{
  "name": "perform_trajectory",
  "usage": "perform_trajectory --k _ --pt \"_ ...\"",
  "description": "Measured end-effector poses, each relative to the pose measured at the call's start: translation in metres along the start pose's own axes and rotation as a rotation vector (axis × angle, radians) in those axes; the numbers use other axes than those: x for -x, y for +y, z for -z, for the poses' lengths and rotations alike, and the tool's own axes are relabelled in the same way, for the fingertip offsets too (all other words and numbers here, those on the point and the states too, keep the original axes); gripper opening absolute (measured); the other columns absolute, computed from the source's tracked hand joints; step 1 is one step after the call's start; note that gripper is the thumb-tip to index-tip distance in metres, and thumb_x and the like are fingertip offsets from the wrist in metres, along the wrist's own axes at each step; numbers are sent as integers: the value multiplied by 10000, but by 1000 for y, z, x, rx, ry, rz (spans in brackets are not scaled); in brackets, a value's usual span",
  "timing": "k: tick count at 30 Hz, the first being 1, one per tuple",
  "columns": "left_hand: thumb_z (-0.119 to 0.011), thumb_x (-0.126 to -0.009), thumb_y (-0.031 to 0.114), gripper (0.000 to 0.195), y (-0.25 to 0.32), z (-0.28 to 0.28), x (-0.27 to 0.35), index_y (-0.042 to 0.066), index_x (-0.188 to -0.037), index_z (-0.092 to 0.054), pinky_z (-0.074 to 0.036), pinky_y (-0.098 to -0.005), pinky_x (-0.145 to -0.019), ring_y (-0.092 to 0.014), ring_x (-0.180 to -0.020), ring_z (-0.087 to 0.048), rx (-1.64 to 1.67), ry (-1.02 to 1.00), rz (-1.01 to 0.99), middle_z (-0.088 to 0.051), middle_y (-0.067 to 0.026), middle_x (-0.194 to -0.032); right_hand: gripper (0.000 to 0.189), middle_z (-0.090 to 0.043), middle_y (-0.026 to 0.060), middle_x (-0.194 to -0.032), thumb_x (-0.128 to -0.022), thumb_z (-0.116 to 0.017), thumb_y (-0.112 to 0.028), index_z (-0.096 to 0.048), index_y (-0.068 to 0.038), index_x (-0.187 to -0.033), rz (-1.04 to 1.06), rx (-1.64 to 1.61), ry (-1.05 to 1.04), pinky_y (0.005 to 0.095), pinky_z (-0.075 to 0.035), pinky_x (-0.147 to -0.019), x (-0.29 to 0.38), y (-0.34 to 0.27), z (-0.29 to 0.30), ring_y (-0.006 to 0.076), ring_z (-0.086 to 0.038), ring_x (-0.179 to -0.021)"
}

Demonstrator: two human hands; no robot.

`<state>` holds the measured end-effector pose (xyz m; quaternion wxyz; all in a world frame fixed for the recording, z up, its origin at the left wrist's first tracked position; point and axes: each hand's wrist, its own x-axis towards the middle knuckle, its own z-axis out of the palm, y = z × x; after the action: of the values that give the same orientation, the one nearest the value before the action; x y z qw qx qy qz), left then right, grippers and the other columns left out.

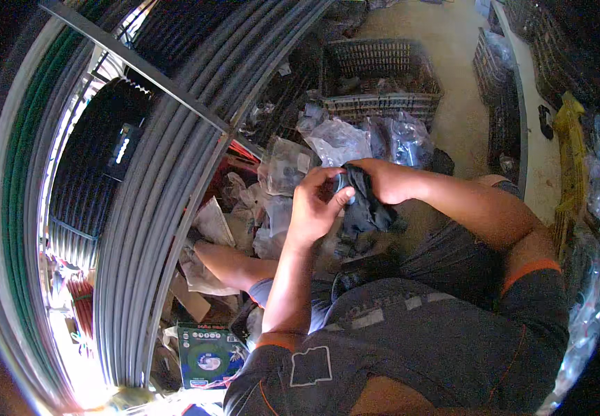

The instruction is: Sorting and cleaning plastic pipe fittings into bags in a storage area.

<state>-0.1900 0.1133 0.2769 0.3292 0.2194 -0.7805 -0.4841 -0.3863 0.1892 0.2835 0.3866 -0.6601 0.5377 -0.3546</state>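
Note:
In front of my chest, my left hand grips a small bluish-grey round object between thumb and fingers. What the object is, I cannot tell. Against its right side my right hand holds a bunched black cloth, whose loose end hangs down. The two hands are close together, and the cloth partly covers the object. Clear plastic bags with unclear contents lie just beyond the hands.
A black plastic crate stands ahead, with more crates at the right. Coiled grey hoses or pipes hang on a metal rack at the left. A green printed box lies lower left, and yellow bags hang at the right.

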Motion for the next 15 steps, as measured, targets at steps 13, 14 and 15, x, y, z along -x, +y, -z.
perform_trajectory --k 13,14,15 --pt "-828 -797 103 383 16 -6 -6 -24 -1098 -628 -451 -272 -813 -111 -883 -545 324 -54 128 -615 -26 -932 559 -616 114 -1255 -818 -761 -156 -536 -40 -1316 199 -245 -5 366 -447 -1021 3 11 5 194 -570 -1188" --pt "-840 -788 112 401 20 -1 -8 -24 -1103 -632 -443 -274 -830 -116 -912 -544 394 -148 87 -610 -34 -964 529 -603 100 -1274 -848 -743 -157 -534 -34 -1318 43 -576 -206 355 -448 -1021 -1 19 3 180 -558 -1186" --pt "-852 -778 121 420 23 5 -9 -24 -1108 -636 -435 -276 -846 -122 -940 -544 459 -237 46 -605 -43 -996 499 -589 86 -1294 -878 -725 -158 -532 -28 -1320 4 -933 -428 345 -449 -1021 -6 27 -2 166 -546 -1185"
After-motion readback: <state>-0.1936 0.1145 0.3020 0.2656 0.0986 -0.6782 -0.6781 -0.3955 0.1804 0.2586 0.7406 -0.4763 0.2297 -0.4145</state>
